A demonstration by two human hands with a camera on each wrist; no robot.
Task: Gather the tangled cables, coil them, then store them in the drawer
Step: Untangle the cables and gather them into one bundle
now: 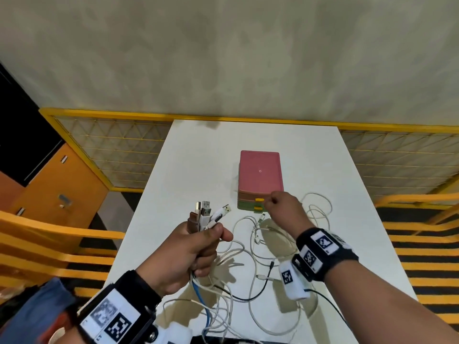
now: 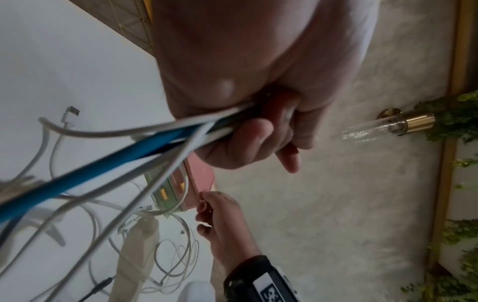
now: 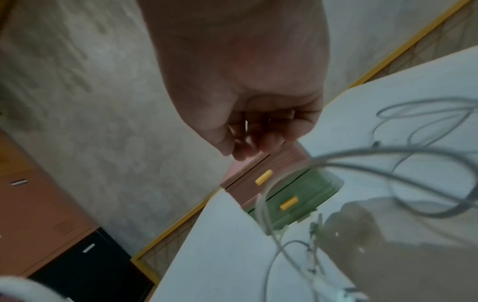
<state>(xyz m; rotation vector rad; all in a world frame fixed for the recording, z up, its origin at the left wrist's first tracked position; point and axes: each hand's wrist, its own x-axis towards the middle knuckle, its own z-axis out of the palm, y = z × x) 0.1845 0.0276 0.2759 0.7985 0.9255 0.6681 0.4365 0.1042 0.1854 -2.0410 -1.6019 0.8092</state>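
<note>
My left hand [image 1: 196, 247] grips a bundle of cables just below their USB plugs [image 1: 206, 214], which stick up out of the fist. In the left wrist view the white and blue cables [image 2: 155, 130] trail from that hand [image 2: 258, 132] down to the table. More tangled cables [image 1: 250, 256] lie loose on the white table [image 1: 198, 157]. A small drawer unit [image 1: 260, 170] with a pink top has two shut drawers with yellow handles [image 1: 259, 199]. My right hand [image 1: 280, 204] hovers at its front right corner, fingers [image 3: 253, 143] curled, nothing visibly held.
A yellow-framed mesh fence [image 1: 111, 145] runs behind the table. Orange and black lockers [image 1: 49, 182] stand to the left. Yellow railings [image 1: 409, 244] flank both sides of the table. A loop of white cable [image 1: 320, 209] lies right of the drawer unit.
</note>
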